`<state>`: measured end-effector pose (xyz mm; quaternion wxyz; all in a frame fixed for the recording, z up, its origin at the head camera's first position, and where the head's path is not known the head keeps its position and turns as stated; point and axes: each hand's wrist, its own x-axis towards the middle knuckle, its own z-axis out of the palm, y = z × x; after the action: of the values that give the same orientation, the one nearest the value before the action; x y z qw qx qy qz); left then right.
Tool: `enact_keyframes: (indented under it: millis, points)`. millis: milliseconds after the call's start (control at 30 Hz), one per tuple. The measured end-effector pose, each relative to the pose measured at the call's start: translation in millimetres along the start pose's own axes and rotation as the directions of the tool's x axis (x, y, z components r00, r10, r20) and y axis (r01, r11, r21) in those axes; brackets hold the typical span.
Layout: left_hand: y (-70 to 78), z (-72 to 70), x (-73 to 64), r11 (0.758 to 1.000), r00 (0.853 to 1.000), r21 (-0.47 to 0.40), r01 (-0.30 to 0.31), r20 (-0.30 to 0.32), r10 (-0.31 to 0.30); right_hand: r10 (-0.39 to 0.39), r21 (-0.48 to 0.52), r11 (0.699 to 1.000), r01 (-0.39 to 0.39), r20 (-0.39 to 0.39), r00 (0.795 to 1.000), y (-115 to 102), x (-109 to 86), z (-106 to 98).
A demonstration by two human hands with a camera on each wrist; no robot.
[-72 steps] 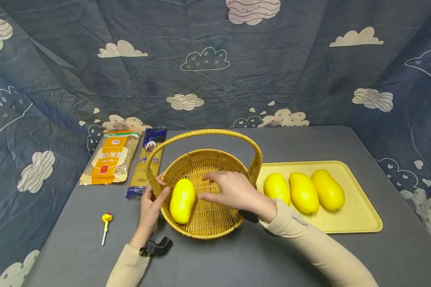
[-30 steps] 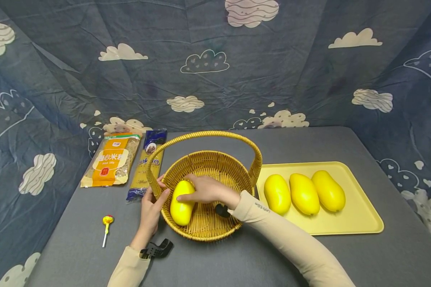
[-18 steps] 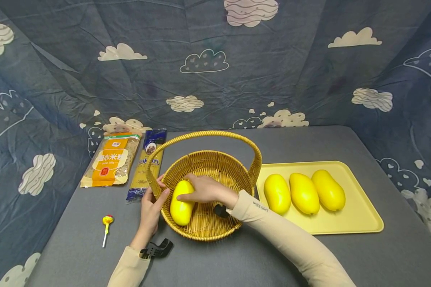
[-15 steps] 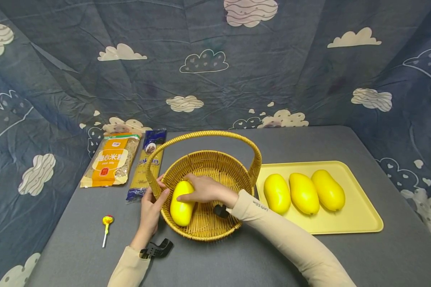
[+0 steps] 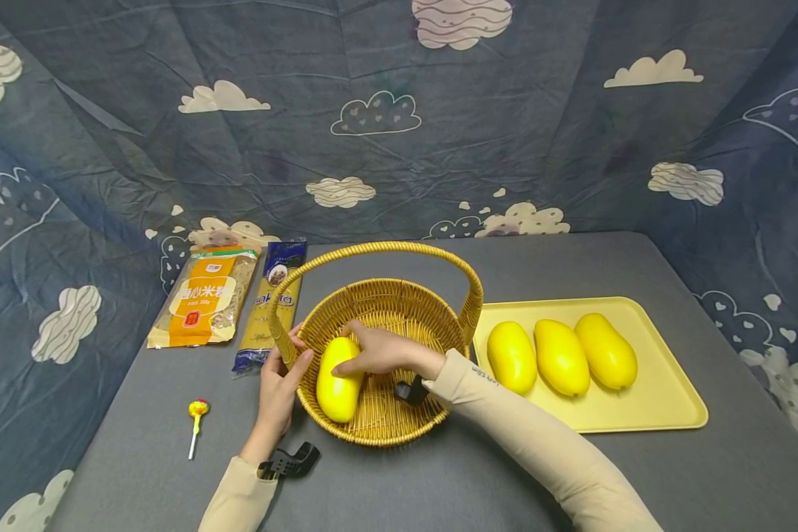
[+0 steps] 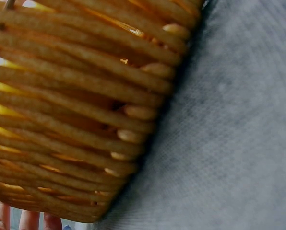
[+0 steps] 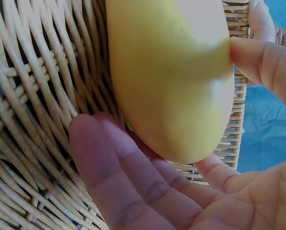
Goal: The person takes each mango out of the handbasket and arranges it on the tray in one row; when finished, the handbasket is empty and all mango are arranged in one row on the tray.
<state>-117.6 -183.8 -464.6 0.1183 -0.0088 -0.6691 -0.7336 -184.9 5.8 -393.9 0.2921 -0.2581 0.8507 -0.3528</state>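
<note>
A round wicker basket (image 5: 399, 295) with a tall arched handle (image 5: 379, 250) stands mid-table. Inside, at its left, lies a yellow mango (image 5: 336, 399). My right hand (image 5: 384, 352) reaches into the basket and holds the mango at its far end. The right wrist view shows the thumb (image 7: 258, 60) against one side of the mango (image 7: 169, 86) and the fingers spread around its end. My left hand (image 5: 278, 395) grips the basket's left side by the handle's foot. Its fingertips (image 6: 29, 221) show beyond the weave in the left wrist view.
A yellow tray (image 5: 665, 403) with three more mangoes (image 5: 561, 358) sits at the right. Left of the basket lie a blue-and-gold pasta packet (image 5: 266, 318) and an orange-labelled rice noodle bag (image 5: 202, 299). A lollipop (image 5: 196, 421) lies at the front left.
My right hand has come left across the basket and taken hold of the mango. Lately the mango has shifted slightly towards me. The left hand has kept its place on the basket.
</note>
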Motion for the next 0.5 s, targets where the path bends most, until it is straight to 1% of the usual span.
enact_keyframes:
  millis: [300,500]
  points:
    - [-0.8,-0.2,0.6,1.0,1.0,0.009,-0.014,-0.005,0.014,-0.01,0.087,0.996,0.009,0.014,1.0,0.5,-5.3,-2.0]
    - [-1.4,-0.4,0.6,1.0,1.0,0.006,-0.019,-0.007,0.019,-0.014,0.124,0.992,0.012,0.016,1.0,-0.9,-7.9,-1.8]
